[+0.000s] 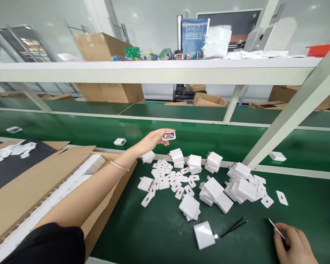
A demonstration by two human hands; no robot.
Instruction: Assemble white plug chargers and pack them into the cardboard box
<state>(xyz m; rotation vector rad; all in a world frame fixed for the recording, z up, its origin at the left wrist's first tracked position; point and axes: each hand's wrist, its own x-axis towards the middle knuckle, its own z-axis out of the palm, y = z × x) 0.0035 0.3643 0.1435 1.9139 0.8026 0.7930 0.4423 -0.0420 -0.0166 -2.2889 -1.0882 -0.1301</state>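
Note:
My left hand [155, 138] reaches over the green belt, closed round a white charger [169, 136]. The charger's uncovered end faces me, with metal and reddish parts inside. At the lower right, my right hand [293, 244] pinches a thin white cover plate [276, 229] seen nearly edge-on. Black tweezers [233, 226] lie to the left of that hand, beside a single white charger [204, 234]. Loose white cover plates [178, 179] with slots are spread in the middle of the green table. Stacked chargers with prongs [214, 189] stand around them.
On the left is an open cardboard box [44, 183] holding white chargers. Spaced along the green belt [99, 128] lie more chargers [120, 141]. A white shelf [154, 73] crosses above, and its slanted post [291, 117] comes down on the right.

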